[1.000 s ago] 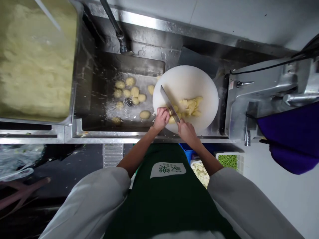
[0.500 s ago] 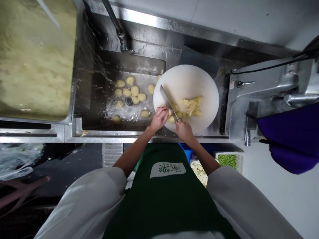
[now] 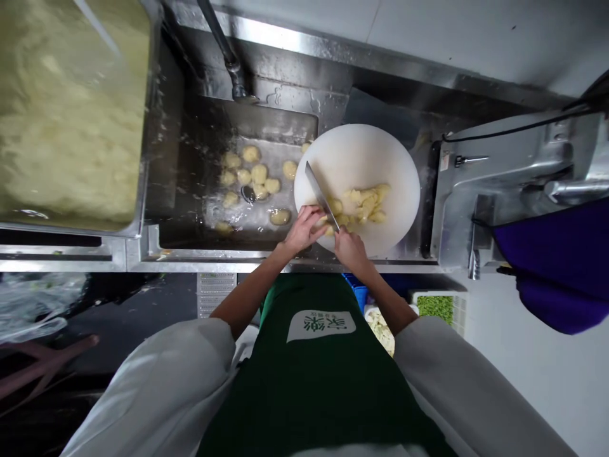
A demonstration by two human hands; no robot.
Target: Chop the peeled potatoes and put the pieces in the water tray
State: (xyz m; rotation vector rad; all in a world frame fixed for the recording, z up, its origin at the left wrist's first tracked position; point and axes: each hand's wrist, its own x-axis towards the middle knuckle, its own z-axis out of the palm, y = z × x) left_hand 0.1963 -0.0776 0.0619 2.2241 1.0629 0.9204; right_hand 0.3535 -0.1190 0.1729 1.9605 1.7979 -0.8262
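Fingers of the left hand (image 3: 301, 231) bend over potato (image 3: 328, 230) on the board (image 3: 361, 149); from here I can't tell whether they pinch it. The right hand's (image 3: 351, 249) curl round the knife (image 3: 322, 194), cut pieces (image 3: 369, 204) to its right

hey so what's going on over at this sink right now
A person in a green apron is at a round white board with potato pieces on it. The right hand grips a knife among them; the left hand is close beside it. Several lie right of the knife, and whole potatoes sit in the sink.
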